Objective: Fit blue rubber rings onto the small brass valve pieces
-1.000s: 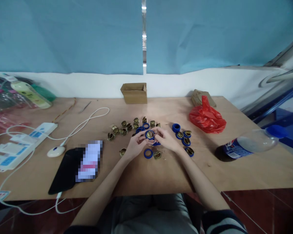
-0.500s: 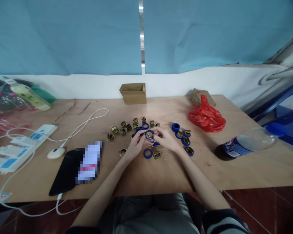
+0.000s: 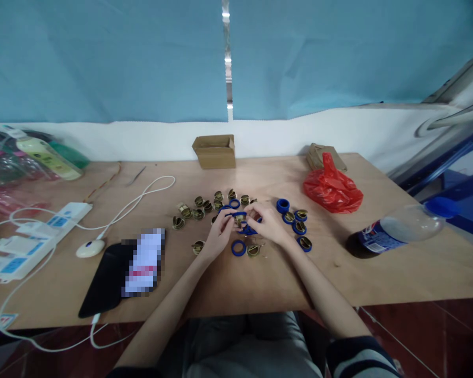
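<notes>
Between my two hands is a round brass-coloured part with a blue ring point(image 3: 240, 216) around it, tilted so that its side faces me. My left hand point(image 3: 219, 234) pinches its left edge. My right hand point(image 3: 267, 224) has its fingers closed on the right edge. Just below the hands, a loose blue ring point(image 3: 233, 249) lies flat beside a brass-coloured part point(image 3: 253, 251). Another brass part point(image 3: 198, 247) sits left of them. Several brass parts point(image 3: 198, 214) lie beyond my left hand, with a blue ring point(image 3: 234, 199) nearby. More blue rings beneath the hands are partly hidden.
On the right are stacked blue rings point(image 3: 283, 201), several ringed brass parts point(image 3: 305, 248), a red plastic bag point(image 3: 333, 189) and a lying cola bottle point(image 3: 382, 239). A cardboard box point(image 3: 216, 156) stands behind. Phones point(image 3: 106, 283), cables and a power strip point(image 3: 69, 211) occupy the left.
The ringed brass part in my hands has tipped from showing its face to showing its side. Both hands stay in nearly the same place.
</notes>
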Motion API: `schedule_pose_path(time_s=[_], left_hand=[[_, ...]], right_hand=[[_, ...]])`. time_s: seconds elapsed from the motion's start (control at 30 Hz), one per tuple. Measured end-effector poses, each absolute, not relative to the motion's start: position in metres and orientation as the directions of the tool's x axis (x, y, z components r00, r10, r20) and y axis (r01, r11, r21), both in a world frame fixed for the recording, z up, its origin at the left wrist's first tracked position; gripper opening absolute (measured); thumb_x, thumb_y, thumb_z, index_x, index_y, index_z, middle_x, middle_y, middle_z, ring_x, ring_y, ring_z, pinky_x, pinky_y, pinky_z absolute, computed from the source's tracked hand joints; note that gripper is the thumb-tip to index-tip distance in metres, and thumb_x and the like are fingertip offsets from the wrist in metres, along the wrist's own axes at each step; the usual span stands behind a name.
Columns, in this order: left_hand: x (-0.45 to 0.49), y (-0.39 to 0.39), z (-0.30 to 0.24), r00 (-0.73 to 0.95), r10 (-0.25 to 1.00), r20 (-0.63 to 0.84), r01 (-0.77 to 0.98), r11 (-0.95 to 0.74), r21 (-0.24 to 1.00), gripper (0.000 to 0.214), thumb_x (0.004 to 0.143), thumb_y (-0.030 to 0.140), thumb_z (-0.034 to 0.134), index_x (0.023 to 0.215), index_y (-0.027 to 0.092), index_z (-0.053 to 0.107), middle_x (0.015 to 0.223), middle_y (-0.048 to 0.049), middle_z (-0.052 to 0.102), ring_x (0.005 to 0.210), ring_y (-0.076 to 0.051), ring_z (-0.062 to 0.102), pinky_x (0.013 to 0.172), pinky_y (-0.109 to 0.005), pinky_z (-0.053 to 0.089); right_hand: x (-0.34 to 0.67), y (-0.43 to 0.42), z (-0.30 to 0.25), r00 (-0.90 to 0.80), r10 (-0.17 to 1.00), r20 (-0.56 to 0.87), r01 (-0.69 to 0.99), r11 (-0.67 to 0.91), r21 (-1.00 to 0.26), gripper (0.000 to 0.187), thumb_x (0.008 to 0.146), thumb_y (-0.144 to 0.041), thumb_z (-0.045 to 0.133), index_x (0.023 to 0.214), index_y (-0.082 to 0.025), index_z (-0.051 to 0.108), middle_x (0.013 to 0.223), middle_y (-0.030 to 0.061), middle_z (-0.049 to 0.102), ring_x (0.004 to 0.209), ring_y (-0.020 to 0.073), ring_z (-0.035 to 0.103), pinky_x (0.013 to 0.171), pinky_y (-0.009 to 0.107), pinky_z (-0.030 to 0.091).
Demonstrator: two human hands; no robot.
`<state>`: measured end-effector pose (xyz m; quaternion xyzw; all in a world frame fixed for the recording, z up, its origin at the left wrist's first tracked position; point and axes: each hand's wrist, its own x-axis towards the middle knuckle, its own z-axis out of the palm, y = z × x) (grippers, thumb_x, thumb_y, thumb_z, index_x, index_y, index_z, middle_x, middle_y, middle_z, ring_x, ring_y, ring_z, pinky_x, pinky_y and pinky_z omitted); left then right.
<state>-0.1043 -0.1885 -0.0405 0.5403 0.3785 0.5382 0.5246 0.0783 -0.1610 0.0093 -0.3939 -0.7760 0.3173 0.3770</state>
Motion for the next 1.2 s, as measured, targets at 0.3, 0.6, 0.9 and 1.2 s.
schedule_pose_path(time_s=[0.3, 0.6, 0.9, 1.2], left_hand=[[-0.103, -0.189, -0.041, 0.108, 0.97, 0.219, -0.127, -0.205, 0.97, 0.026, 0.092, 0.04, 0.062, 0.108, 0.02, 0.06, 0.114, -0.0078, 0.067, 0.097, -0.019, 0.07, 0.083, -0.034, 0.063], [-0.105, -0.187, -0.041, 0.035, 0.965, 0.261, -0.059, -0.258, 0.964, 0.022, 0.093, 0.041, 0.062, 0.1, 0.019, 0.062, 0.1, -0.0062, 0.069, 0.093, -0.018, 0.069, 0.082, -0.03, 0.06], [-0.105, -0.187, -0.041, 0.026, 0.975, 0.222, -0.072, -0.22, 0.973, 0.028, 0.09, 0.046, 0.064, 0.095, 0.019, 0.06, 0.089, -0.0039, 0.07, 0.084, -0.017, 0.07, 0.08, -0.031, 0.059], [-0.106, -0.187, -0.04, -0.015, 0.953, 0.304, -0.043, -0.304, 0.952, 0.022, 0.088, 0.039, 0.068, 0.099, 0.02, 0.063, 0.105, -0.0062, 0.072, 0.102, -0.02, 0.07, 0.092, -0.035, 0.056]], right_hand=[[0.079, -0.161, 0.011, -0.424, 0.822, 0.38, 0.385, 0.544, -0.746, 0.015, 0.081, -0.01, 0.056, 0.091, -0.02, 0.062, 0.084, 0.0015, 0.062, 0.07, 0.0146, 0.057, 0.068, 0.028, 0.046], [0.078, -0.163, 0.009, -0.465, 0.808, 0.361, 0.336, 0.538, -0.773, 0.009, 0.086, -0.016, 0.058, 0.092, -0.019, 0.063, 0.084, 0.001, 0.062, 0.068, 0.0131, 0.057, 0.065, 0.027, 0.047], [0.071, -0.168, -0.001, -0.475, 0.753, 0.457, 0.424, 0.65, -0.631, 0.015, 0.099, -0.027, 0.049, 0.093, -0.02, 0.061, 0.093, 0.0059, 0.063, 0.082, 0.0184, 0.06, 0.074, 0.03, 0.048], [0.071, -0.167, -0.006, -0.472, 0.714, 0.517, 0.372, 0.693, -0.617, 0.011, 0.101, -0.024, 0.051, 0.101, -0.021, 0.062, 0.108, 0.008, 0.063, 0.094, 0.0192, 0.063, 0.083, 0.033, 0.051]])
